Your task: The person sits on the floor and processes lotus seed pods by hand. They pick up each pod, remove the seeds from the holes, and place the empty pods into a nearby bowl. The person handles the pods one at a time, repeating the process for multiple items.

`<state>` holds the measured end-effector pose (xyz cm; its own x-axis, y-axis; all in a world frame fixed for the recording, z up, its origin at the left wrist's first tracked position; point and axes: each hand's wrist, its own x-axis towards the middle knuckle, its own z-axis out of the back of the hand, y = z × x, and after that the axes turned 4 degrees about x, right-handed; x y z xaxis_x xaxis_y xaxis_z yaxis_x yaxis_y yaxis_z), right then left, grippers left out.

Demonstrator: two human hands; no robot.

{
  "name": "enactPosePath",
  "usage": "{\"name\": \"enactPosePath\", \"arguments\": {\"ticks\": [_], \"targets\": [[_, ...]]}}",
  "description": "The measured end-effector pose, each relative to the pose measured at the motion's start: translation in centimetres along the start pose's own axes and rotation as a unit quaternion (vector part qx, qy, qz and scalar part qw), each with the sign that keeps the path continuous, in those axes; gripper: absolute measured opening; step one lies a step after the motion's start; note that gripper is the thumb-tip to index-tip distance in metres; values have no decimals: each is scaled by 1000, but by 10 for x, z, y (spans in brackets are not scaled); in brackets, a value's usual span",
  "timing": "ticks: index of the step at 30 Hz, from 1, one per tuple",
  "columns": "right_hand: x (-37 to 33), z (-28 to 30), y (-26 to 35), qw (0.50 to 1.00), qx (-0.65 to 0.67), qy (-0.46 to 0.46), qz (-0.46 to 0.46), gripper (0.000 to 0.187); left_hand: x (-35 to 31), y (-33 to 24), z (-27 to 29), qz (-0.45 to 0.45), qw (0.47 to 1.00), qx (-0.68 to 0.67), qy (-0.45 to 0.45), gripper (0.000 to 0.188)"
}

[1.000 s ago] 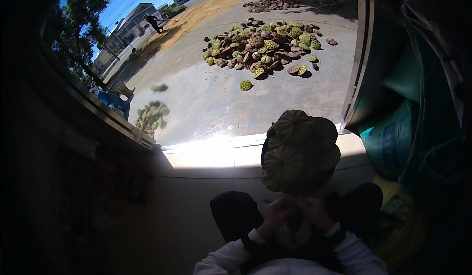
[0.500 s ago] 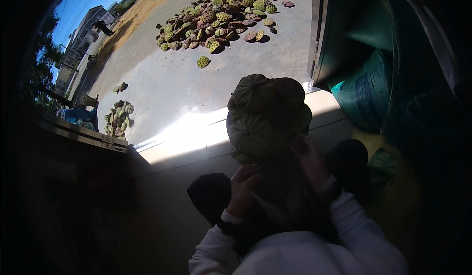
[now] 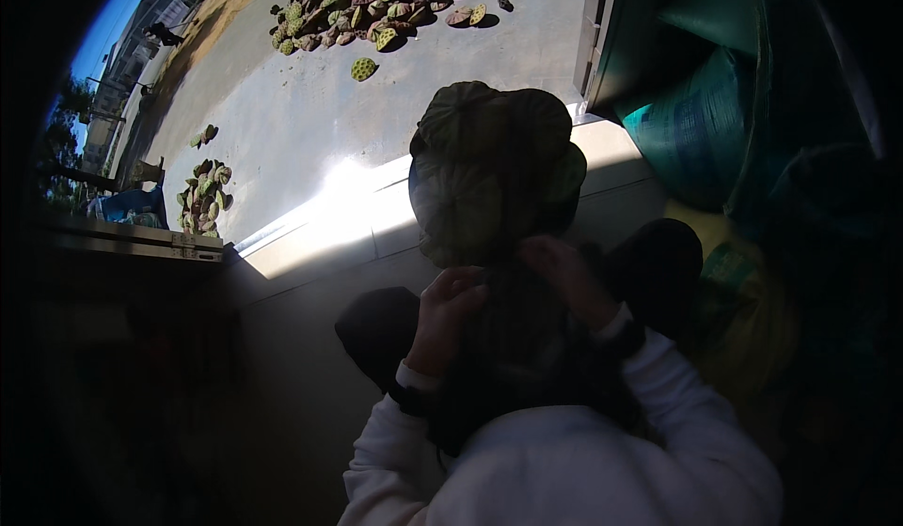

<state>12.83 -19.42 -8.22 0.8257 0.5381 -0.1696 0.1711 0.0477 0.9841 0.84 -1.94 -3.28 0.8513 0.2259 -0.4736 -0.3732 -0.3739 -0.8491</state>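
A dark, shaded stack of lotus seed pods (image 3: 461,187) stands in front of my knees, with the rounded undersides of several pods showing. My left hand (image 3: 445,314) is at its near left edge, fingers curled in and pressed together. Whatever it may hold is too dark to make out. Close by, my right hand (image 3: 571,279) reaches in at the near right edge of the stack, its fingers pointing toward the left hand. Shadow and blur hide how those fingers are set.
Outside the doorway, a large pile of lotus pods (image 3: 376,4) lies on sunlit concrete, with a single pod (image 3: 363,69) nearer and a small heap (image 3: 204,197) at left. Full green sacks (image 3: 687,135) stand at right beside the door frame (image 3: 594,37); a yellow sack (image 3: 748,319) lies lower.
The whole scene has shifted up and slightly left in the picture. My right hand's fingertips have come nearer to my left hand. The stack of pods looks much the same.
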Motion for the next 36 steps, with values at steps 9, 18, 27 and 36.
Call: {"name": "enactPosePath", "arguments": {"ticks": [9, 18, 27, 36], "targets": [[-3, -3, 1, 998, -14, 5, -63, 33, -4, 10, -1, -51, 998, 41, -15, 46], [-16, -20, 14, 943, -191, -56, 267, 26, 1, 15, 0, -112, 983, 125, -71, 42], [-22, -22, -4, 950, -276, 104, 98, 47, -7, 16, -7, 12, 999, 24, -42, 47], [-16, -13, 4, 983, 24, 102, -152, 24, -3, 7, 4, -15, 999, 15, -45, 43]]}}
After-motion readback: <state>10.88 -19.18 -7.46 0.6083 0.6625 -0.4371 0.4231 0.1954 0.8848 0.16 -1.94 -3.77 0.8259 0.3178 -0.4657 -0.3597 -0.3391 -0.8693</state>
